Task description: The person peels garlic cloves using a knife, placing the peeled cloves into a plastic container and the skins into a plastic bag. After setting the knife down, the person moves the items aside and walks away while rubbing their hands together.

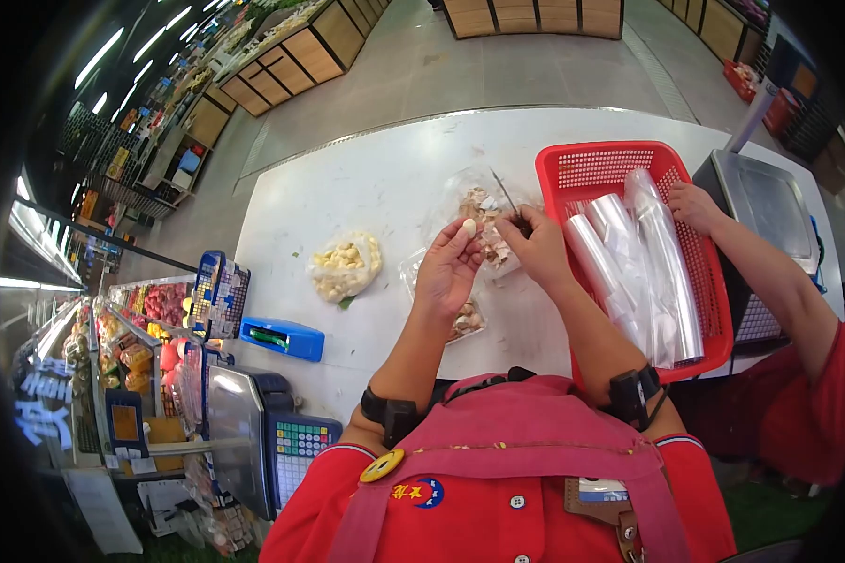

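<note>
Pinched between the thumb and fingers of my left hand (449, 267) is a pale garlic clove (469, 226). My right hand (538, 246) is closed around the dark handle of a small knife (503, 190), whose thin blade points up and away from me. Behind and under both hands lies a heap of garlic skins (483, 204) on clear plastic. A second plastic bag (467, 321) with brownish garlic is partly hidden by my left forearm. To the left, a clear bag of peeled garlic cloves (345, 266) rests on the white table (282, 216).
At right stands a red basket (559, 161) holding rolls of plastic bags (671, 272); another person's hand (693, 206) touches its rim. Beyond it is a metal scale (765, 206). On the left are a blue tape dispenser (284, 339) and another scale (239, 432) with a keypad.
</note>
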A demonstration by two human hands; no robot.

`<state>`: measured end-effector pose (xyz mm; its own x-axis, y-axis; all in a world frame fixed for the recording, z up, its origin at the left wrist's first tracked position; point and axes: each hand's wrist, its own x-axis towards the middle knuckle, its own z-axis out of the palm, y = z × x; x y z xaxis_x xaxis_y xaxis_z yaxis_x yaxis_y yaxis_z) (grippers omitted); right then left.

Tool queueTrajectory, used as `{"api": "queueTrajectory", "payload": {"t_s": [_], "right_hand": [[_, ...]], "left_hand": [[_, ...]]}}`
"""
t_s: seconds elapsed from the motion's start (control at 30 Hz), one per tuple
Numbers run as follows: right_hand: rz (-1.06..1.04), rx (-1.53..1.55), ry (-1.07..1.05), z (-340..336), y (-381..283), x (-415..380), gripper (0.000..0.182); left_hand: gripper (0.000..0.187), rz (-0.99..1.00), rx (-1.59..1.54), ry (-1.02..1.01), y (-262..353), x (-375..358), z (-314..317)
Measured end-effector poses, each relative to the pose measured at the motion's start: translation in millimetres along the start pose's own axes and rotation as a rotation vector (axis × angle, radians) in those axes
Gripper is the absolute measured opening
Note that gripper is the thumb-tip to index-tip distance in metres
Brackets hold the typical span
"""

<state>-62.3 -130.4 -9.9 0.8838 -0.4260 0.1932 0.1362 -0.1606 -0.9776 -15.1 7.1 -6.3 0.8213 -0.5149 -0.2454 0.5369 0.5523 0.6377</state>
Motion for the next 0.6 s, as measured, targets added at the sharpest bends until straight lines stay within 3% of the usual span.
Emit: {"api": "queueTrajectory", "payload": {"t_s": [0.17, 0.23, 0.33, 0.43, 0.5, 0.53, 0.6], "right_hand": [[-0.009, -0.168, 0.082, -0.6, 12.1, 3.3, 0.018], [-0.007, -0.156, 0.065, 1.9, 27.3, 6.2, 0.01], [0.071, -0.026, 0.055, 3.7, 20.6, 5.6, 0.014], [0.095, 0.042, 0.039, 4.6, 21.8, 3.5, 0.014], [0.084, 0.107, 0.047, 7.7, 25.4, 3.3, 0.017], [0.099, 0.089, 0.054, 6.1, 22.7, 2.5, 0.017], [0.119, -0.054, 0.018, 2.2, 12.4, 2.8, 0.019]], "left_hand": [[0.02, 0.078, -0.067, 0.087, 23.3, -7.7, -17.3], [0.02, 0.311, -0.027, 0.174, 39.7, 1.1, -52.7], [0.016, 0.477, -0.052, 0.481, 79.8, 22.5, -133.7], [0.019, 0.418, -0.126, 0.653, 110.9, 28.6, -165.4], [0.027, 0.427, -0.03, 0.835, 114.4, 23.0, -161.3], [0.027, 0.403, -0.035, 0.839, 107.0, 18.2, -156.6], [0.03, 0.528, 0.421, 0.706, 87.5, 6.0, -149.3]]}}
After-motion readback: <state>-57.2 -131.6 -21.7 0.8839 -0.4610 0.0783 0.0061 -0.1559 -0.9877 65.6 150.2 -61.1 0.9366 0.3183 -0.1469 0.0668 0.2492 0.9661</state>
